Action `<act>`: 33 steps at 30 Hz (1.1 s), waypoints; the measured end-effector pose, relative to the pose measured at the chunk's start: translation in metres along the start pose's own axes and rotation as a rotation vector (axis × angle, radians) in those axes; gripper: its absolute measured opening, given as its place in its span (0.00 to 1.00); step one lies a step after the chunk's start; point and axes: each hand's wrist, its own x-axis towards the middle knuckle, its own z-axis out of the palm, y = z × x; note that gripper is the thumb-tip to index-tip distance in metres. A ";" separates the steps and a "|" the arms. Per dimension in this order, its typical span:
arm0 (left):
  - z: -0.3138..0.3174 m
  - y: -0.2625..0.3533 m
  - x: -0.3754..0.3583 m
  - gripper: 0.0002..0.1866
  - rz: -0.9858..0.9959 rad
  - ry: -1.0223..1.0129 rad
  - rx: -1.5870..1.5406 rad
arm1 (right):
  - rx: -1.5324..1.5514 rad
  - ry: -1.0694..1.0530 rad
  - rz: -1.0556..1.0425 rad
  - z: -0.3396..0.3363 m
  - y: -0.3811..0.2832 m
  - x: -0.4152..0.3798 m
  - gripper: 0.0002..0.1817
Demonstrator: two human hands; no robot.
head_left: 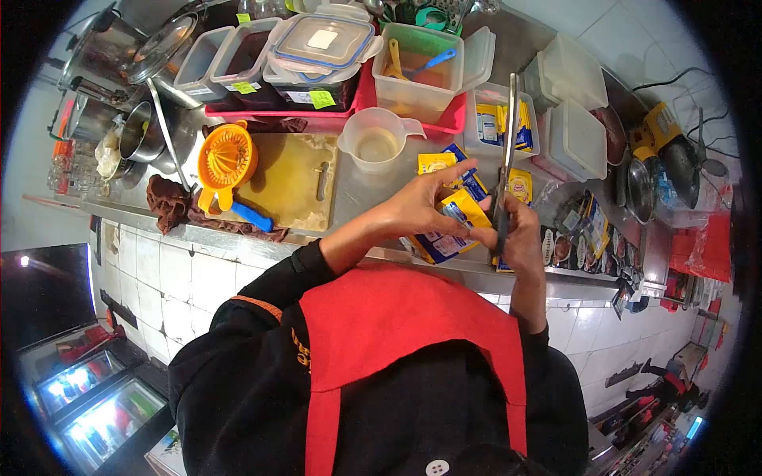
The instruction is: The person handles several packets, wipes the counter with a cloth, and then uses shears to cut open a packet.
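My left hand (432, 202) is closed on a yellow and blue packet (460, 208), held over the metal counter's front edge. Close beside it, on the right, my right hand (521, 238) grips a dark-handled knife (509, 131), its long blade pointing up and away from me. More yellow and blue packets (436, 163) lie just beyond and under my hands. Other such packets (492, 125) stand in a clear plastic container (536, 144) behind the blade. A translucent measuring jug (375, 146) with some liquid is left of my hands.
An orange juicer (228, 157) and a blue-handled tool (252, 215) rest on a yellowish cutting board (298, 170) at left. Lidded tubs (321, 44) line the back. Dark packets (579, 252) and a yellow-black appliance (671, 147) are at right.
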 end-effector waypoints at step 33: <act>-0.038 0.057 -0.023 0.18 0.145 0.192 0.247 | -0.026 -0.537 0.280 -0.053 0.015 0.012 0.41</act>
